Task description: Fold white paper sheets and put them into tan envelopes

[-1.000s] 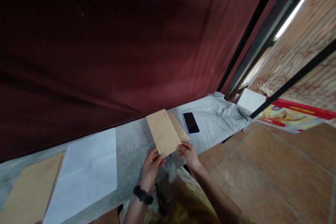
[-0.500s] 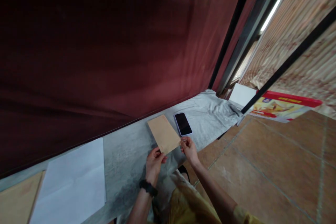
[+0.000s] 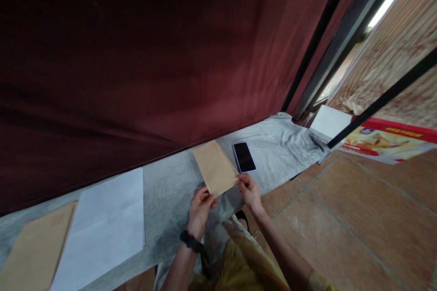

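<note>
A small brown envelope (image 3: 215, 168) lies on the grey cloth-covered table (image 3: 170, 191), held at its near end by both hands. My left hand (image 3: 200, 207), with a black band on the wrist, pinches the near left corner. My right hand (image 3: 249, 189) pinches the near right corner. A black phone (image 3: 244, 157) lies face up just right of the envelope.
A white sheet (image 3: 102, 223) and a brown stack of envelopes (image 3: 36, 250) lie on the table at the left. A dark red curtain (image 3: 153, 54) hangs behind. To the right are a tiled floor (image 3: 358, 218), black frame bars, a white sheet (image 3: 330, 122) and a red-and-yellow printed box (image 3: 385, 141).
The envelope was held raised over a second one; now it lies lower on the table, covering it. The view has swung slightly; both hands keep their grip.
</note>
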A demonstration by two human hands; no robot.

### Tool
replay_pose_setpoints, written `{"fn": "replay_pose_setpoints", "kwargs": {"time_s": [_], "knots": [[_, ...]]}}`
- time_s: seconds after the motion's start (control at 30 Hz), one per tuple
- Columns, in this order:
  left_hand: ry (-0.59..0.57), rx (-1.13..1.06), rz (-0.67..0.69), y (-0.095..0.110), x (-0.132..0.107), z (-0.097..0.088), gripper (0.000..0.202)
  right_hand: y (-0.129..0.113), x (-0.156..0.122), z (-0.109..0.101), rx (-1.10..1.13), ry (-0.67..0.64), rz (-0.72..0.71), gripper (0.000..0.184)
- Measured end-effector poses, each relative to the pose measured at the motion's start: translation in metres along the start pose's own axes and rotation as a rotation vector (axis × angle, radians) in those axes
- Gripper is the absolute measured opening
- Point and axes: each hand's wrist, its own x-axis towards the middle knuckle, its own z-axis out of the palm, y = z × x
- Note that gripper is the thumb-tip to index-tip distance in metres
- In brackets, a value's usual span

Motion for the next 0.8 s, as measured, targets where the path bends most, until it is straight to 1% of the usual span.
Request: {"fn": "replay_pose_setpoints", "kwargs": {"time_s": [0.13,0.2,0.27,0.33,0.4,0.47,0.53,0.57,0.6,0.67,0.73,0.8], "knots": [[-0.028,-0.106,-0.051,0.000,-0.008,-0.011,0.055,-0.024,-0.012,0.008,-0.107,-0.078,-0.136,0.024],[-0.028,-0.161,-0.044,0.001,-0.011,-0.014,0.054,-0.035,-0.016,0.017,-0.065,-0.097,-0.141,0.028],[-0.008,-0.151,0.009,0.004,-0.012,-0.016,0.050,-0.043,-0.018,0.027,0.063,-0.090,-0.063,0.033],[0.022,-0.078,0.094,0.007,-0.011,-0.018,0.045,-0.044,-0.020,0.038,0.241,-0.110,0.086,0.036],[0.070,0.029,0.181,0.010,-0.009,-0.023,0.044,-0.040,-0.023,0.047,0.408,-0.157,0.257,0.035],[0.156,0.222,0.313,0.013,-0.010,-0.030,0.049,-0.033,-0.026,0.054,0.520,-0.187,0.383,0.034],[0.252,0.555,0.502,0.015,-0.015,-0.038,0.056,-0.027,-0.029,0.058,0.566,-0.181,0.439,0.034],[0.276,0.759,0.604,0.015,-0.020,-0.042,0.059,-0.025,-0.031,0.061,0.571,-0.172,0.442,0.035],[0.273,0.966,0.697,0.016,-0.024,-0.044,0.063,-0.024,-0.032,0.063,0.565,-0.162,0.434,0.036],[0.210,1.307,0.823,0.014,-0.032,-0.047,0.071,-0.023,-0.034,0.067,0.530,-0.147,0.398,0.038],[0.153,1.499,0.873,0.011,-0.036,-0.047,0.075,-0.022,-0.036,0.071,0.480,-0.144,0.354,0.041],[0.150,1.570,0.879,0.006,-0.038,-0.047,0.075,-0.021,-0.037,0.074,0.435,-0.152,0.330,0.043]]}}
